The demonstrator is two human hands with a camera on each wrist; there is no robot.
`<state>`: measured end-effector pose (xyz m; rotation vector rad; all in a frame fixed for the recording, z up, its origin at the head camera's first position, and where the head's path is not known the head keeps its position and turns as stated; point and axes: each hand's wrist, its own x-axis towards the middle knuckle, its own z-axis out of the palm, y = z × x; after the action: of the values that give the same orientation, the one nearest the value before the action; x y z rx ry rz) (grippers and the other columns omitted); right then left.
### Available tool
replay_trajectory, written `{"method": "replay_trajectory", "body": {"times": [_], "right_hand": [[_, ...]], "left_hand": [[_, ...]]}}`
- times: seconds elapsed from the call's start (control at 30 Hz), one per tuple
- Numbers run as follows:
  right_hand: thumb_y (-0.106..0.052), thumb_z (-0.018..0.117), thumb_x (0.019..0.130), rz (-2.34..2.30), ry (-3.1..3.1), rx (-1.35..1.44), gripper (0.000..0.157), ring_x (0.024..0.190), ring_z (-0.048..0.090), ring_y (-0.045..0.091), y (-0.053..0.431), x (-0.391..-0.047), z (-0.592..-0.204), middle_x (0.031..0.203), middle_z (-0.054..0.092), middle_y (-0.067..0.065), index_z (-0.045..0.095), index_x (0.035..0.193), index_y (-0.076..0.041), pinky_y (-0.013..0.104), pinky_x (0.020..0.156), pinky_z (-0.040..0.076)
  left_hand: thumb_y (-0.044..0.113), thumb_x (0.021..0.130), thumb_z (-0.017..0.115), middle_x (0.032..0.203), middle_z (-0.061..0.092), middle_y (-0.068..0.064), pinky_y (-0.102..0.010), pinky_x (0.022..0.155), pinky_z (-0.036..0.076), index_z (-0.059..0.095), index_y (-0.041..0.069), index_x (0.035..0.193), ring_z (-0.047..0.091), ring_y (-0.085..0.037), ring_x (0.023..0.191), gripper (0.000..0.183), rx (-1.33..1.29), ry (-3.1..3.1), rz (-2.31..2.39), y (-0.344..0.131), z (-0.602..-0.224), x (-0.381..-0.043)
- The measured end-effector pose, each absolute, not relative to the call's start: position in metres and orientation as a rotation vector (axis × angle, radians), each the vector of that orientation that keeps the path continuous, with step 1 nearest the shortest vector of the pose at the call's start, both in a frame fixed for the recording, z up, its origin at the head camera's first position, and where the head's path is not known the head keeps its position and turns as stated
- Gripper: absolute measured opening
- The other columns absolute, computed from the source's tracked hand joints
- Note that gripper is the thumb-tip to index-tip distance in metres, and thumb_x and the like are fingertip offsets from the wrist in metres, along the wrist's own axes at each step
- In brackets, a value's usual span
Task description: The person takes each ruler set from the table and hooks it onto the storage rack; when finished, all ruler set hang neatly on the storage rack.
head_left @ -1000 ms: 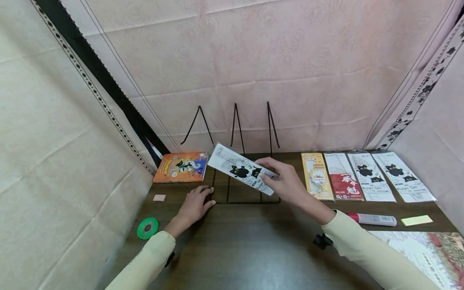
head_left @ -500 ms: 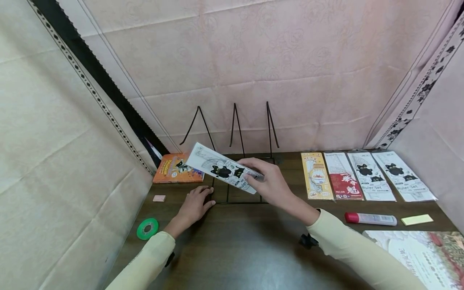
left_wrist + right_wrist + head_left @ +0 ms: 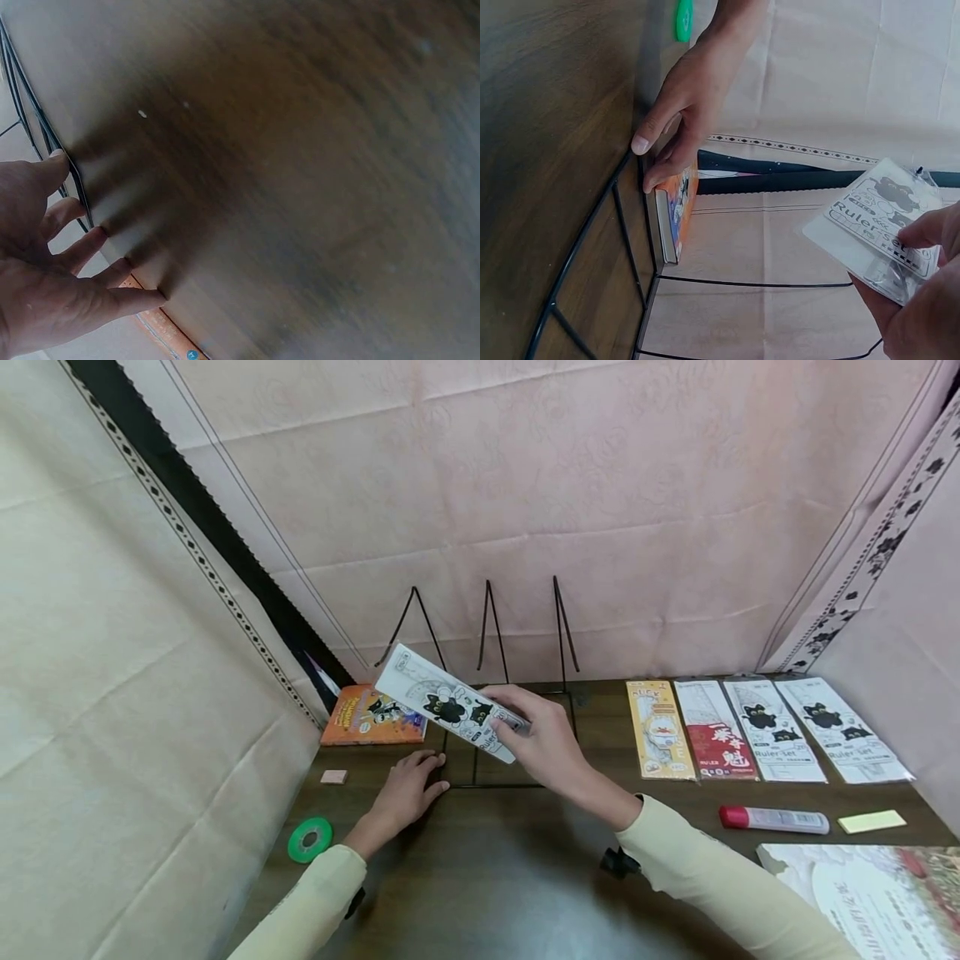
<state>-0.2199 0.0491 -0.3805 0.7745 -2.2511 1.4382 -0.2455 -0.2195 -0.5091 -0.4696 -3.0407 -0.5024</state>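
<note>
My right hand (image 3: 551, 747) pinches a white ruler set packet (image 3: 442, 697) printed with black cats, thumb on its front. The packet is tilted in the air above a black wire rack (image 3: 495, 787) with several upright prongs. In the right wrist view the ruler set (image 3: 881, 217) hangs near the prongs. At the rack's front left corner rests my left hand (image 3: 405, 789), thumb and index finger touching the wire. In the left wrist view its fingers (image 3: 82, 247) are spread, tips on the table. Behind that hand lies an orange book (image 3: 367, 718).
On the right lie a yellow packet (image 3: 660, 731), a red-and-white packet (image 3: 716, 731) and two more ruler sets (image 3: 776, 731). Nearer are a glue stick (image 3: 780, 820), yellow notepad (image 3: 872, 822) and floral book (image 3: 847, 885). Green tape (image 3: 296, 842) and a pink eraser (image 3: 333, 777) sit left.
My right hand has carried the ruler set leftward, from over the rack's middle toward its left side and the orange book. The left hand has stayed at the rack's corner.
</note>
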Motion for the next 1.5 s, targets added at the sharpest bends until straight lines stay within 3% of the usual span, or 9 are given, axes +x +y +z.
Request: {"method": "replay_trajectory", "body": {"times": [0.17, 0.43, 1.23, 1.5], "right_hand": [[-0.016, 0.065, 0.092, 1.421, -2.263, 0.744, 0.04, 0.094, 0.065, 0.006, 0.048, -0.223, -0.383, 0.114, 0.067, -0.012, 0.059, 0.124, -0.037, 0.025, 0.072, 0.055], [-0.015, 0.066, 0.091, 1.421, -2.264, 0.714, 0.038, 0.1, 0.066, 0.006, 0.045, -0.234, -0.387, 0.112, 0.069, -0.007, 0.06, 0.126, -0.029, 0.029, 0.079, 0.056], [-0.015, 0.065, 0.091, 1.505, -2.194, 0.546, 0.039, 0.08, 0.065, 0.013, 0.023, -0.284, -0.411, 0.101, 0.068, -0.003, 0.059, 0.126, -0.03, 0.025, 0.062, 0.053], [-0.016, 0.066, 0.09, 1.596, -2.208, 0.455, 0.033, 0.1, 0.063, 0.013, 0.011, -0.303, -0.418, 0.11, 0.068, 0.0, 0.06, 0.122, -0.018, 0.03, 0.081, 0.054]], "left_hand": [[0.036, 0.095, 0.06, 0.144, 0.047, -0.013, -0.067, 0.105, 0.032, 0.055, 0.017, 0.136, 0.042, -0.04, 0.134, 0.046, -0.469, -3.041, -0.494, -0.221, -0.509, -0.246], [0.037, 0.095, 0.06, 0.144, 0.047, -0.014, -0.068, 0.104, 0.033, 0.056, 0.017, 0.135, 0.043, -0.041, 0.133, 0.046, -0.477, -3.037, -0.475, -0.22, -0.509, -0.246], [0.037, 0.095, 0.06, 0.144, 0.047, -0.013, -0.069, 0.104, 0.031, 0.054, 0.017, 0.137, 0.042, -0.04, 0.134, 0.047, -0.47, -3.046, -0.461, -0.221, -0.506, -0.246], [0.038, 0.095, 0.059, 0.142, 0.049, -0.013, -0.069, 0.103, 0.032, 0.054, 0.018, 0.137, 0.042, -0.041, 0.133, 0.047, -0.471, -3.06, -0.444, -0.219, -0.507, -0.248]]}}
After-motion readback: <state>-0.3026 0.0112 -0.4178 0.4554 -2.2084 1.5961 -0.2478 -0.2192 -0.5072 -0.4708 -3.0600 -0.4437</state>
